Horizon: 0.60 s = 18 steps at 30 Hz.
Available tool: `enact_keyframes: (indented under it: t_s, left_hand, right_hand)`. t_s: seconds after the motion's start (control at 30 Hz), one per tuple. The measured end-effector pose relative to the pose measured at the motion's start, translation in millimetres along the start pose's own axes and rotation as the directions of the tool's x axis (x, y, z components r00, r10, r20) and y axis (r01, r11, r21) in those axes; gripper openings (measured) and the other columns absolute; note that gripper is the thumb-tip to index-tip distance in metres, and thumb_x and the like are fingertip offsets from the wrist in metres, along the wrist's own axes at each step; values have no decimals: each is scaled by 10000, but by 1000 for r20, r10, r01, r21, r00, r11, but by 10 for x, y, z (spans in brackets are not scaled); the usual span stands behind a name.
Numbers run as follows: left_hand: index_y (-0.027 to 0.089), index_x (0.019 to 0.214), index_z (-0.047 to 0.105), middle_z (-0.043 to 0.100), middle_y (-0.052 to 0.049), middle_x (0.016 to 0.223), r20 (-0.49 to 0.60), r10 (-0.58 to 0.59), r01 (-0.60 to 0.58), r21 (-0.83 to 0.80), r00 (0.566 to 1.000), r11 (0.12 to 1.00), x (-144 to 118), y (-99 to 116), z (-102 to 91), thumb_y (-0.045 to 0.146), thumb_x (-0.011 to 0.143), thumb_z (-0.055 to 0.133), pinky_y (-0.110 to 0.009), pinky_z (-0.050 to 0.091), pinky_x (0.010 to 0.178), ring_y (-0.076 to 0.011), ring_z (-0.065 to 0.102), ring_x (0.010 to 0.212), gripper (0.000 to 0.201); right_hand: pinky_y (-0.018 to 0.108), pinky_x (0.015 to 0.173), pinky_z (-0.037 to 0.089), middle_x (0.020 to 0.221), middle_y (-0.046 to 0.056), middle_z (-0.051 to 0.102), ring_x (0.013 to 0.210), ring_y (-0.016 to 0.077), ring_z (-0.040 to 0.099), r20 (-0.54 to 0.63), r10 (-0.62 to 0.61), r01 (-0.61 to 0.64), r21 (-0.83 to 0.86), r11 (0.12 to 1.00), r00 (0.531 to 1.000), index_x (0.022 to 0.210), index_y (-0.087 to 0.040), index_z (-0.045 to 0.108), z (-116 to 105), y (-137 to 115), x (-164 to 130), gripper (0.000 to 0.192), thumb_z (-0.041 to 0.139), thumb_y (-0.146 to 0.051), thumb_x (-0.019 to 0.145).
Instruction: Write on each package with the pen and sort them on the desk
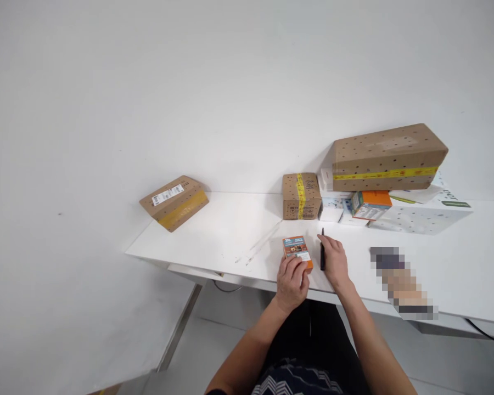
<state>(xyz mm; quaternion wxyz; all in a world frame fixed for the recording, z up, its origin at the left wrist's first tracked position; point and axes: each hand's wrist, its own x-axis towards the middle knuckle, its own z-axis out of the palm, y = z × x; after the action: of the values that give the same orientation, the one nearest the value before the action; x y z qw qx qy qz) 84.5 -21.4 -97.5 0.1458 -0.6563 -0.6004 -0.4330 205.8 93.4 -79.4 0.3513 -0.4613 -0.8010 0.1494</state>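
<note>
The left hand's [292, 280] fingers are bent over the near end of a small orange box [295, 245], closed on it; the grip seems meant to keep it steady while leaving its printed top uncovered. The box lies flat near the front edge of a white table [226, 236], within easy reach of both hands. Just to its right, the right hand [335, 260] has its fingers closed around a slim black tool [322, 255], one end pointing away from the person; it may be a pen or a cutter, too small here to tell. The tool and the box are near each other but apart.

Beyond the hands, a taped brown carton [289, 195] stands by the back wall [189, 109]. To its right are small white boxes [331, 209], an orange-and-blue box [370, 198] and a large white box [420, 216]. A long brown carton [382, 153] lies on top, probably because the broad white box gives it support. Well apart, a labelled carton [183, 204] sits at the table's back left corner, likely to keep it out of the way.
</note>
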Motion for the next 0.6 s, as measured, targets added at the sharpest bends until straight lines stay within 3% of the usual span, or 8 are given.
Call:
enact_keyframes:
  t_s: [0.07, 0.13, 0.3, 0.37, 0.43, 0.53, 0.6]
  left_hand:
    - [188, 1171, 560, 640, -108, 1109, 11, -5, 5, 4, 1000, 1000, -11, -2, 10, 118, 791, 509, -514, 424, 1045, -258, 563, 1151, 389]
    - [189, 1175, 559, 639, -106, 1112, 21, -8, 7, 9, 1000, 1000, -18, -3, 11, 119, 794, 510, -514, 423, 1048, -257, 560, 1153, 390]
    - [197, 1188, 553, 635, -99, 1124, 30, 0, 0, 18, 1000, 1000, -12, 4, -24, 124, 800, 512, -506, 422, 1055, -253, 556, 1153, 398]
    - [196, 1198, 545, 634, -99, 1122, 27, 6, -7, 20, 1000, 1000, -10, 7, -30, 121, 797, 517, -504, 425, 1051, -252, 560, 1147, 409]
    - [191, 1200, 541, 632, -102, 1115, 16, 12, -12, 22, 1000, 1000, -16, 5, -15, 122, 792, 526, -506, 427, 1047, -255, 560, 1146, 414]
    - [187, 1186, 543, 623, -106, 1105, -23, 10, -9, 23, 1000, 1000, -36, -6, 40, 125, 784, 536, -514, 425, 1046, -259, 555, 1145, 407]
    - [184, 1179, 546, 615, -108, 1097, -45, 10, -9, 24, 999, 1000, -48, -14, 76, 126, 780, 539, -518, 422, 1047, -262, 549, 1148, 403]
  right_hand:
    - [476, 859, 458, 1206, 126, 628, 1130, 322, 499, 131, 0, 31, -233, 972, 991, 1213, -219, 594, -6, 119, -48, 433, 371, -125, 854]
    - [504, 851, 452, 1245, 117, 615, 1179, 348, 456, 171, 17, 45, -353, 935, 985, 1238, -243, 587, 24, 189, -104, 480, 367, -96, 838]
    - [509, 888, 440, 1296, 116, 570, 1198, 336, 440, 114, -24, 66, -385, 920, 993, 1283, -265, 555, -14, 317, -260, 485, 369, -145, 851]
    - [546, 924, 405, 1312, 155, 536, 1233, 361, 405, 3, 54, -48, -412, 910, 999, 1288, -223, 551, -175, 424, -332, 438, 381, -263, 887]
    - [626, 926, 354, 1384, 190, 449, 1279, 427, 331, -125, 220, -253, -453, 855, 967, 1306, -210, 530, -409, 580, -411, 507, 420, -458, 878]
    - [693, 859, 330, 1417, 246, 369, 1258, 511, 313, -193, 511, -539, -448, 714, 837, 1318, -206, 510, -775, 850, -534, 741, 473, -691, 758]
    - [689, 833, 339, 1354, 262, 435, 1201, 517, 377, -140, 613, -607, -423, 673, 777, 1282, -202, 539, -950, 991, -600, 780, 483, -733, 713]
